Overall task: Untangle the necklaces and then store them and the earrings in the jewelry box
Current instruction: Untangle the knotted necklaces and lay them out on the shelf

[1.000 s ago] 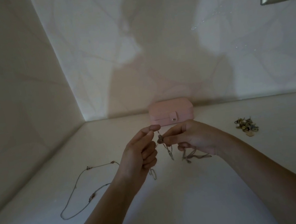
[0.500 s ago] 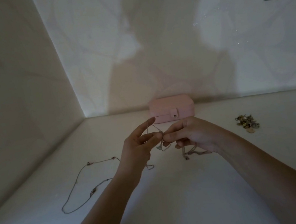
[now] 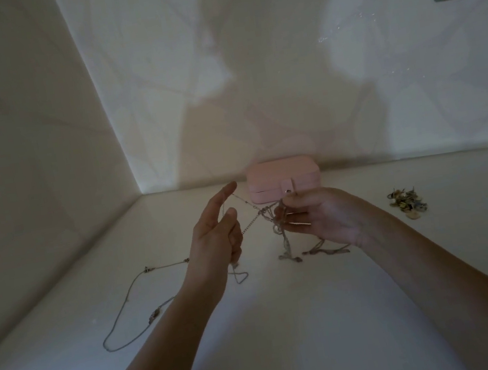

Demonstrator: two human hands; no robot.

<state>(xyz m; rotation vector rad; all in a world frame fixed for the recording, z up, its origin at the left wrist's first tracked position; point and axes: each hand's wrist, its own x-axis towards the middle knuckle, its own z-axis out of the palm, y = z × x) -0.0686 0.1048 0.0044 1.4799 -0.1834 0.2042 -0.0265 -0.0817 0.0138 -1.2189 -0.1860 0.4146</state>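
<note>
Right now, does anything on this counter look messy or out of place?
Yes. The tangle of necklaces between the left hand and right hand is knotted in a clump, strands trailing down. The earrings lie heaped outside the shut jewelry box.

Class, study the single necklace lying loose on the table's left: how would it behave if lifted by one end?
The single necklace would probably hang limp; it lies in a slack, winding loop. Its thin chain suggests little weight. Its beads might snag, like the tangled necklaces.
</note>
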